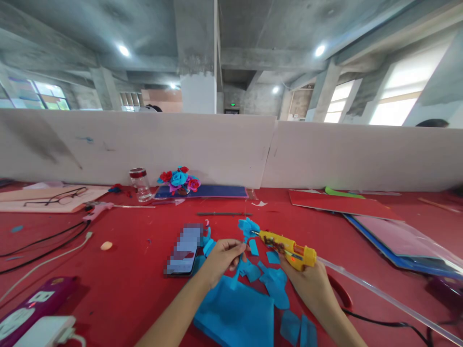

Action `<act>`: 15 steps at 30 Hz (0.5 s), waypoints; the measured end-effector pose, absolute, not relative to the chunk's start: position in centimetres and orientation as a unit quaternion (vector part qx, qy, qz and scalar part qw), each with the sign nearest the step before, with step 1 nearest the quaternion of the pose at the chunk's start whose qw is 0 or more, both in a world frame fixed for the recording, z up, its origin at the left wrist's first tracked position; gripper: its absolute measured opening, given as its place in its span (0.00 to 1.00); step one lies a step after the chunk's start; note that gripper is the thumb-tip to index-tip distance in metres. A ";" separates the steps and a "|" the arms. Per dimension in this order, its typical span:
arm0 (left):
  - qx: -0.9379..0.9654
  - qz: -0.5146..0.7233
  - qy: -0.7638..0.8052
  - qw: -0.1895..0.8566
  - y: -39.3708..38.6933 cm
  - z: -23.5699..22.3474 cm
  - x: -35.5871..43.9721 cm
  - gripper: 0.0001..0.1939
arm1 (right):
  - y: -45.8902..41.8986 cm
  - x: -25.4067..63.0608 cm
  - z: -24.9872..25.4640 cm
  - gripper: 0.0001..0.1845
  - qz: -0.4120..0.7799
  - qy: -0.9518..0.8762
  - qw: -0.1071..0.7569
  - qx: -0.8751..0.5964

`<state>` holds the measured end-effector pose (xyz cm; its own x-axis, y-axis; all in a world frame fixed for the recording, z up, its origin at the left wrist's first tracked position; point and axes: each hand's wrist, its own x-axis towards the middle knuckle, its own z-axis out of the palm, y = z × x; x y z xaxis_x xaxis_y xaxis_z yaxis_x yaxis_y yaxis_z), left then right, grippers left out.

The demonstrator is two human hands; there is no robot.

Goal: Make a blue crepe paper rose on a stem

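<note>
My left hand (221, 259) pinches a thin stem that carries a small blue paper flower (248, 227) just above the red table (137, 270). My right hand (308, 284) grips a yellow glue gun (289, 249), its nozzle touching the flower's base. A clear glue stick (383, 296) trails from the gun's back toward the right. Blue paper scraps (269, 279) and a bigger blue sheet (235, 313) lie under and between my hands. A phone (184, 250) rests just left of my left hand.
At the back stand a glass jar (140, 184), a paper flower bouquet (179, 180) and a white partition (217, 144). Glasses (58, 196) lie on cardboard far left. Cables and a power strip (32, 308) sit at lower left. Coloured sheets (343, 205) and a plastic folder (401, 243) lie right.
</note>
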<state>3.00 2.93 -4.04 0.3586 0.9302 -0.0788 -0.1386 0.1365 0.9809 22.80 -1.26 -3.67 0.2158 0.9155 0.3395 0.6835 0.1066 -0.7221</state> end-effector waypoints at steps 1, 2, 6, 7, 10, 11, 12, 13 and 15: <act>0.510 0.413 0.388 0.647 2.9 -4.0 3.0 0.15 | -1.3 22.8 -3.6 0.17 0.136 -0.612 0.423 -0.654; 0.510 0.413 0.387 0.647 2.9 -4.0 3.0 0.15 | -1.2 22.8 -3.6 0.17 0.135 -0.613 0.420 -0.655; 0.509 0.414 0.382 0.650 3.0 -4.0 3.0 0.15 | -1.2 22.8 -3.6 0.18 0.139 -0.617 0.413 -0.655; 0.509 0.414 0.382 0.651 2.9 -4.0 3.0 0.15 | -1.2 22.8 -3.7 0.17 0.137 -0.616 0.416 -0.655; 0.509 0.414 0.381 0.651 2.9 -3.9 3.1 0.15 | -1.2 22.9 -3.8 0.17 0.136 -0.609 0.424 -0.656; 0.510 0.414 0.381 0.651 2.9 -3.9 3.1 0.15 | -1.2 22.8 -3.9 0.17 0.138 -0.607 0.424 -0.657; 0.510 0.414 0.381 0.650 2.8 -3.8 3.1 0.15 | -1.2 22.8 -3.9 0.16 0.141 -0.605 0.425 -0.658; 0.511 0.414 0.382 0.649 2.8 -3.8 3.1 0.15 | -1.3 22.7 -3.8 0.16 0.144 -0.604 0.426 -0.658; 0.513 0.415 0.383 0.647 2.8 -3.7 3.1 0.15 | -1.4 22.6 -3.7 0.16 0.147 -0.601 0.427 -0.660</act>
